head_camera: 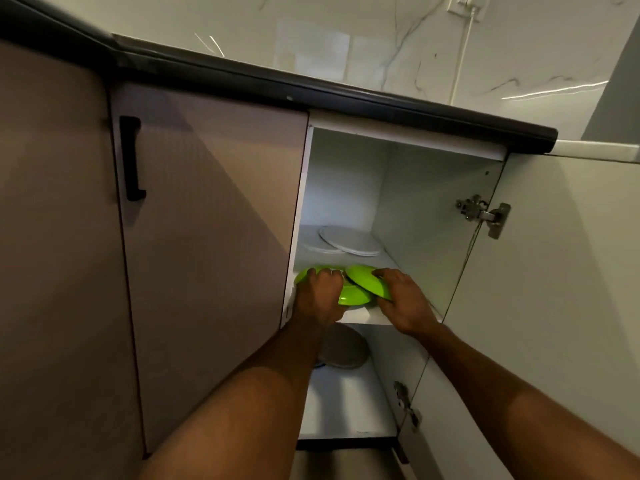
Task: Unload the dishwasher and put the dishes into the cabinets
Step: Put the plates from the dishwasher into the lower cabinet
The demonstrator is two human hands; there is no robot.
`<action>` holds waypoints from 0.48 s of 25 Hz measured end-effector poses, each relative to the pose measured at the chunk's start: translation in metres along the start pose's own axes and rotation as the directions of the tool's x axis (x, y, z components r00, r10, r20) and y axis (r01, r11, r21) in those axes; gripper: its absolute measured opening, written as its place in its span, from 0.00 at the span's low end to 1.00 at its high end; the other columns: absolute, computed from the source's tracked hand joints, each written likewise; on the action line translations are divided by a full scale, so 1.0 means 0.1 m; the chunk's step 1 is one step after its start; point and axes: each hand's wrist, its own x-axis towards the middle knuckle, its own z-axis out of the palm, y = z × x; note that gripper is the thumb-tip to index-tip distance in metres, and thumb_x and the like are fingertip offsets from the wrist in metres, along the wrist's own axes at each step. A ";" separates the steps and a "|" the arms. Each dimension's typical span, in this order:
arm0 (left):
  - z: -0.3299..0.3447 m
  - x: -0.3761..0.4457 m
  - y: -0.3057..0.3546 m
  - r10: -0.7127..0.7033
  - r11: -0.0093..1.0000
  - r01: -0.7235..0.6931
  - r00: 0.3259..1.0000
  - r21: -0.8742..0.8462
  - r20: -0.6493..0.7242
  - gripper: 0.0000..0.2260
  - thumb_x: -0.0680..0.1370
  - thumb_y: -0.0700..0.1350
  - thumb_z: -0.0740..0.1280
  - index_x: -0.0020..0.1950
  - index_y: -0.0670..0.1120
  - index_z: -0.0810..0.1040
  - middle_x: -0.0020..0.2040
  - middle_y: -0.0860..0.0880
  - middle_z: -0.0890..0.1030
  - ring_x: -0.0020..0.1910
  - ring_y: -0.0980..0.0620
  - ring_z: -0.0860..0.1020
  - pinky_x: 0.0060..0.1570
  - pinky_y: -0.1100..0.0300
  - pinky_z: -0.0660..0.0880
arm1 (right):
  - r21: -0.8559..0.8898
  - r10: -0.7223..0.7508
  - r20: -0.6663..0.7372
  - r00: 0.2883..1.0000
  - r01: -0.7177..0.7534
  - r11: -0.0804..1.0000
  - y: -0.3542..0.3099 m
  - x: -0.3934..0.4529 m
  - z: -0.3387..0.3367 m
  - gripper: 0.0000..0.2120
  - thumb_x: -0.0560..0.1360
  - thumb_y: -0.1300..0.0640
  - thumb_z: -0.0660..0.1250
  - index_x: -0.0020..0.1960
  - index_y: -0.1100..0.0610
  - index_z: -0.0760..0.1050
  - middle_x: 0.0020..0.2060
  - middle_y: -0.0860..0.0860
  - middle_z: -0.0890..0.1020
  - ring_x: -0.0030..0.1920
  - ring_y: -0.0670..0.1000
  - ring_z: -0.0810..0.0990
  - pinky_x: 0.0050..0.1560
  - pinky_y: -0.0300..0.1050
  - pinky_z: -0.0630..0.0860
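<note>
Both hands are reaching onto the cabinet shelf (363, 317): left hand (320, 294) is gripping the near green plate (353, 294), right hand (403, 299) is curling around a tilted green plate (365, 278) overlapping it.

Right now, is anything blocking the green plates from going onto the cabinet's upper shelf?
Nothing visible does. The cabinet door is swung open, both hands hold the green plates at the shelf's front edge, and the white plates sit farther back.

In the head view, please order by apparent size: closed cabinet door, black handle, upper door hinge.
1. closed cabinet door
2. black handle
3. upper door hinge

Apparent size only; the wide lens distorts.
</note>
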 end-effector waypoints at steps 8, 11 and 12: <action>0.20 0.20 -0.03 -0.072 0.961 0.050 0.995 -0.272 -0.072 0.20 0.66 0.56 0.72 0.53 0.48 0.86 0.52 0.45 0.86 0.53 0.39 0.83 0.53 0.52 0.80 | -0.036 0.014 0.007 1.000 -0.014 0.999 0.28 0.10 0.19 0.39 0.75 0.34 0.59 0.78 0.58 0.68 0.73 0.60 0.73 0.69 0.64 0.74 0.70 0.58 0.71; 0.22 0.27 0.08 -0.157 0.948 0.142 0.987 -0.285 -0.032 0.32 0.62 0.56 0.67 0.65 0.49 0.82 0.64 0.44 0.82 0.65 0.39 0.77 0.67 0.50 0.73 | -0.077 0.012 -0.003 1.000 -0.012 0.997 0.34 0.14 0.31 0.37 0.78 0.37 0.57 0.79 0.58 0.66 0.74 0.60 0.72 0.70 0.65 0.73 0.70 0.59 0.70; 0.24 0.30 0.07 -0.185 0.942 0.181 0.983 -0.283 0.013 0.36 0.62 0.59 0.65 0.70 0.50 0.79 0.68 0.45 0.79 0.69 0.39 0.74 0.71 0.48 0.70 | -0.073 0.013 -0.006 1.000 -0.013 0.997 0.34 0.14 0.33 0.36 0.78 0.38 0.57 0.79 0.57 0.66 0.74 0.59 0.72 0.70 0.64 0.73 0.70 0.58 0.70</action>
